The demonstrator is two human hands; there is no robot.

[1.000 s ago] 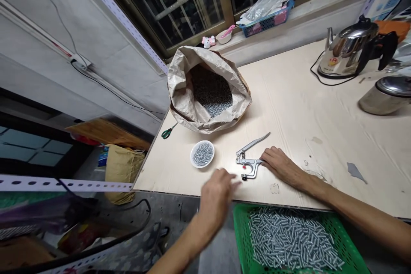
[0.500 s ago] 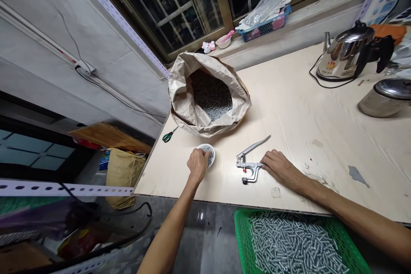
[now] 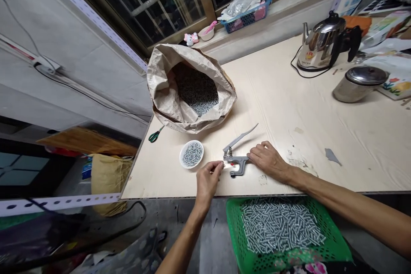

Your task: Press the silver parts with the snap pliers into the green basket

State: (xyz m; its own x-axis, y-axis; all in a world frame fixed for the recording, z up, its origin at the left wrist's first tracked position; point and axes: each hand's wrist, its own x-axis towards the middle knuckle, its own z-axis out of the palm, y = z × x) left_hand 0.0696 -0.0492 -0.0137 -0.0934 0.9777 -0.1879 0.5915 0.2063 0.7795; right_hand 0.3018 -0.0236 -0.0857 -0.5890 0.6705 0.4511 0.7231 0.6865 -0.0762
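One gray press tool [image 3: 243,161], left hand [image 3: 207,178] just beside, right hand [image 3: 269,162] touching

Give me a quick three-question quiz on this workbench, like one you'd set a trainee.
1. Which hand is on the lower handle of the grey metal lever tool?
2. True or false: the round white bowl is empty.
3. Fill in: near the crumpled beige sack lie small scissors with ____ handles.

Key:
1. The right hand.
2. False: small metal pieces lie in the round white bowl.
3. Green.
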